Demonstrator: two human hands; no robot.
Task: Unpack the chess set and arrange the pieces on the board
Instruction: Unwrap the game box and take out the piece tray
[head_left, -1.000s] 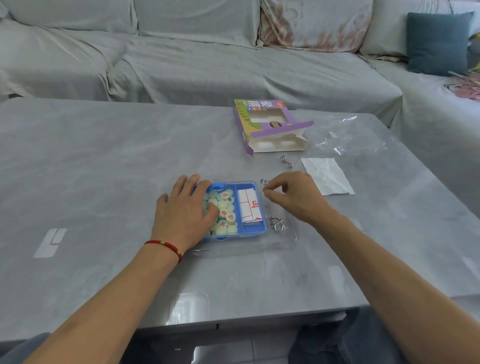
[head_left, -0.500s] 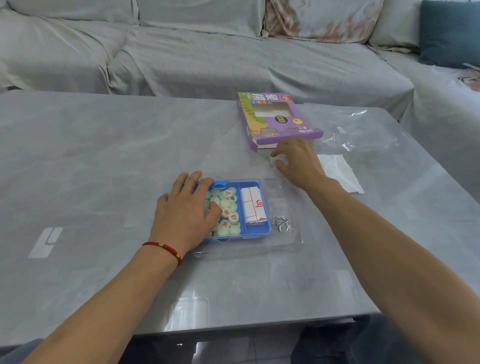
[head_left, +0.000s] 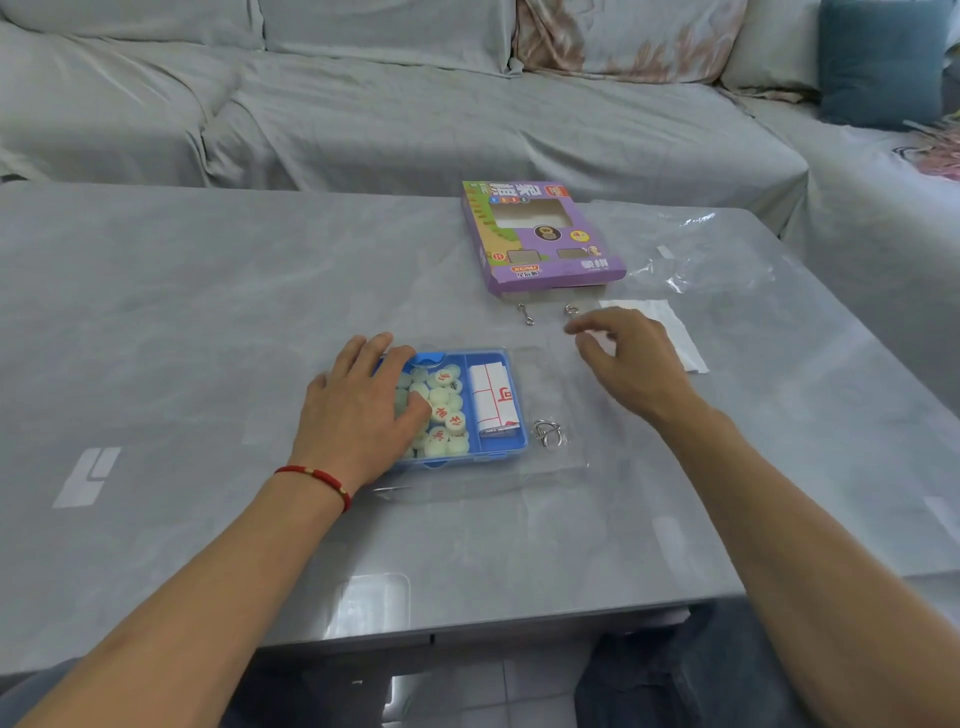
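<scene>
Blue plastic tray (head_left: 496, 453), lidless, lies near the middle of the grey surface (head_left: 182, 322), on a clear plastic sheet (head_left: 550, 467). Its left compartment holds the pale round chess pieces (head_left: 441, 410), several marked with red characters; its right compartment holds the folded board (head_left: 493, 397), white with red lines.

My left hand (head_left: 358, 410) rests palm down over the tray's left side, fingers loosely spread and slightly bent; the fingertips reach the far left corner of the tray, and the thumb lies on the pieces. It covers part of the pieces but grips nothing that I can see. A red bracelet (head_left: 317, 477) circles that wrist.

My right hand (head_left: 631, 364) is to the right of the tray and beyond it, apart from it, fingers relaxed and half curled, pointing left. It is empty; whether it touches the surface I cannot tell.

Two small metal hooks (head_left: 527, 315) lie just beyond my right fingertips, between the hand and the purple box (head_left: 545, 244), which lies flat at the far side. A metal ring puzzle (head_left: 548, 434) lies just beside the tray's near right corner, on the sheet. A white paper (head_left: 675, 332) lies partly behind my right hand, and a crumpled clear bag (head_left: 696, 254) lies to the right of the box.
</scene>
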